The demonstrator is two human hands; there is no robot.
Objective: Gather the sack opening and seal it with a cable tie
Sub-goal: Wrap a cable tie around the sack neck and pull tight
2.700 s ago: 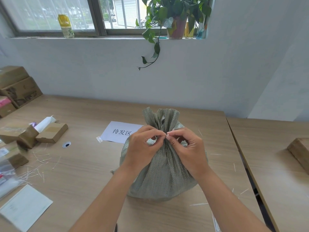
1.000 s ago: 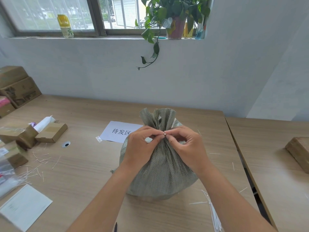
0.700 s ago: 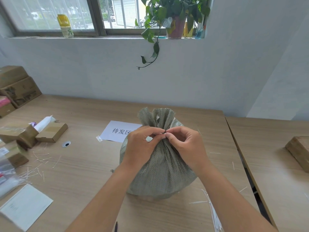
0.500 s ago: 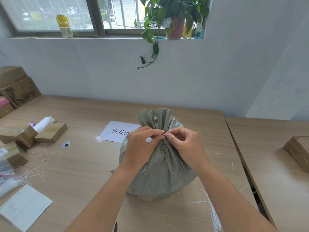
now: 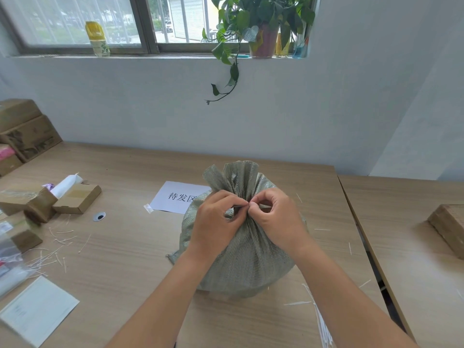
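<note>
Green woven sack point(image 5: 241, 259): upright, mid-bench point(image 5: 130, 247), well clear of edges, open surface around; left hand point(image 5: 217, 222), right hand point(image 5: 277, 222) both pinched closed on gathered neck, fingertips meeting; cable tie hidden; paper label point(image 5: 175, 197) just behind

At centre frame a green woven sack point(image 5: 241, 259) stands on the wooden table point(image 5: 130, 247). The left hand point(image 5: 216, 227) and right hand point(image 5: 278, 222) pinch its gathered neck, fingertips meeting; any cable tie there is too small to make out.
</note>
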